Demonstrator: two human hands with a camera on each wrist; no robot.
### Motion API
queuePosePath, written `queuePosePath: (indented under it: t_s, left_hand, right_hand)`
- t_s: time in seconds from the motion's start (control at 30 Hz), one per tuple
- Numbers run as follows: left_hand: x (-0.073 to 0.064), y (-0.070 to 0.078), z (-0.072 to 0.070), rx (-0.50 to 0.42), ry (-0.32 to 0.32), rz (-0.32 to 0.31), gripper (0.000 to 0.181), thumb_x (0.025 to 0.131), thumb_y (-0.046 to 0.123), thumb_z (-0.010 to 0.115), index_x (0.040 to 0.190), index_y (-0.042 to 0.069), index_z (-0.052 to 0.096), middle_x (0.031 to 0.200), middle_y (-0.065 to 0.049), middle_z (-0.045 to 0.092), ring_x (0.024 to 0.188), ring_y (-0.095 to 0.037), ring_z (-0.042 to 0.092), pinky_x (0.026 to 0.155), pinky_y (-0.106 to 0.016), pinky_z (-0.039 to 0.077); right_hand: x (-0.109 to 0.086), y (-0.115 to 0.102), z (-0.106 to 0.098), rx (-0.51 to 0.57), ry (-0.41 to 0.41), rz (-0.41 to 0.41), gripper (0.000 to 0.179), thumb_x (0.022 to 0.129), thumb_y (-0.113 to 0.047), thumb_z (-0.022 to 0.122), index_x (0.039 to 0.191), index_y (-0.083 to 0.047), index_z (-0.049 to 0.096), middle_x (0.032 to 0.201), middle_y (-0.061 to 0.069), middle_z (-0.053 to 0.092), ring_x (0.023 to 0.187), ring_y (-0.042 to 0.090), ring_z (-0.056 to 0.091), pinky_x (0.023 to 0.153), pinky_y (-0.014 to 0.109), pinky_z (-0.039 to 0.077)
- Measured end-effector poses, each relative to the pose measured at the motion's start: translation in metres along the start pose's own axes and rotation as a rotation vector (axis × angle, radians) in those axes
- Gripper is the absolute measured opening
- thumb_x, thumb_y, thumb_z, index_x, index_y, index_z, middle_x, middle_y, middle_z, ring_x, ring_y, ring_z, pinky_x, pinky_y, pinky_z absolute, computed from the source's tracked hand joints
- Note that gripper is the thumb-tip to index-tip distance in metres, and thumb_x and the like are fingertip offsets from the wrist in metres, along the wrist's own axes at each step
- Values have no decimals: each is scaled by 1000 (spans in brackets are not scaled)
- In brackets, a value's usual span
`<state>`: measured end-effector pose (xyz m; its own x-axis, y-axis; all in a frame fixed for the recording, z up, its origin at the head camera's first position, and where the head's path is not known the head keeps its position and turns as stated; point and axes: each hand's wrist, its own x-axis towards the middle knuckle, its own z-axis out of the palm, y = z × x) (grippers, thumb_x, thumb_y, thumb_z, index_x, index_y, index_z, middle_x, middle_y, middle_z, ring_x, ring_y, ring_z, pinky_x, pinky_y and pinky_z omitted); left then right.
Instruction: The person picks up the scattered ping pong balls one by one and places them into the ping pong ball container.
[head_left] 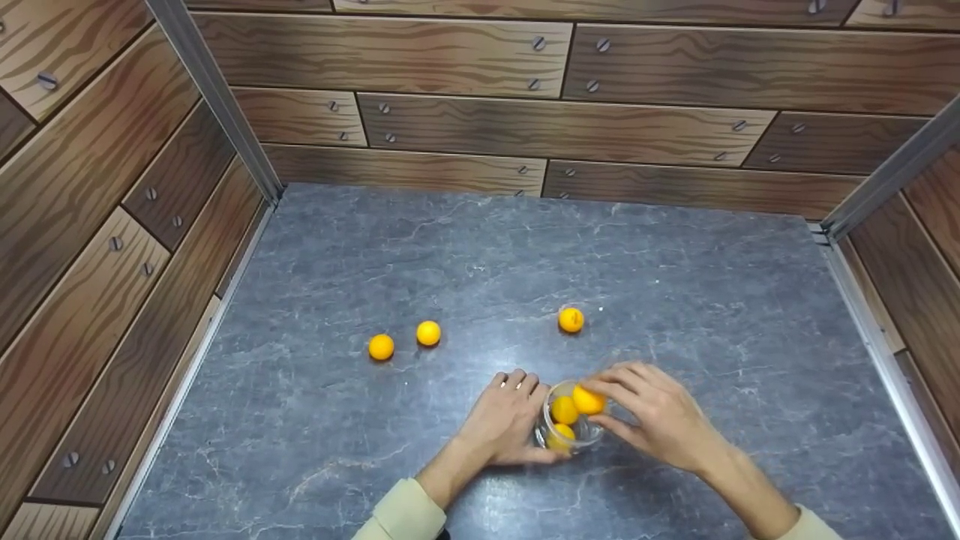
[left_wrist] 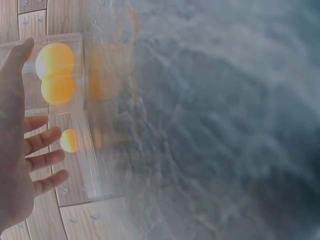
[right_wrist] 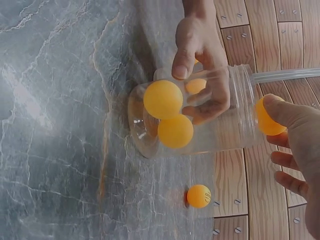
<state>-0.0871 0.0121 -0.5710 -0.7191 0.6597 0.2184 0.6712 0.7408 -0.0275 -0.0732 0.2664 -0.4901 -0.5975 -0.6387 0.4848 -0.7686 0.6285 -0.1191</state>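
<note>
A clear plastic jar stands upright with two orange ping-pong balls, an upper ball and a lower ball, at its bottom. My left hand holds the jar from its left side, thumb at the near side and fingers round the far side. At the jar's mouth, my right hand pinches a third orange ping-pong ball between thumb and fingers. In the right wrist view this ball sits right at the threaded rim.
Beyond the jar lies an orange ball with a printed mark. Two more orange balls, one left of the other, lie farther left on the grey marbled tabletop. Wood-patterned walls enclose the back and sides.
</note>
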Motion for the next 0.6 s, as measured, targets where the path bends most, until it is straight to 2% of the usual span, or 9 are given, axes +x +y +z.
queuePosePath:
  t_s: [0.13, 0.43, 0.6]
  left_hand:
    - [0, 0, 0, -2, 1, -1, 89, 80, 95, 47, 126, 20, 59, 114, 2, 67, 109, -18, 63, 94, -36, 54]
    - [-1, 0, 0, 5, -5, -2, 89, 80, 96, 46, 123, 19, 59, 111, 1, 67, 107, -18, 63, 92, -36, 53]
    - [0, -1, 0, 1, -7, -1, 89, 80, 95, 47, 124, 19, 60, 113, 1, 67, 109, -18, 63, 93, -36, 53]
  right_hand:
    - [-1, -1, 3, 12, -12, 8, 54, 76, -31, 92, 126, -21, 75, 115, -6, 75, 108, 12, 68, 96, 30, 54]
    - [-1, -1, 5, 23, -24, -3, 49, 82, -35, 87, 127, -20, 74, 115, -7, 74, 106, 11, 67, 92, 32, 56]
    - [0, -2, 5, 20, -23, -14, 51, 79, -34, 89, 126, -20, 74, 114, -7, 74, 105, 12, 67, 93, 34, 56]
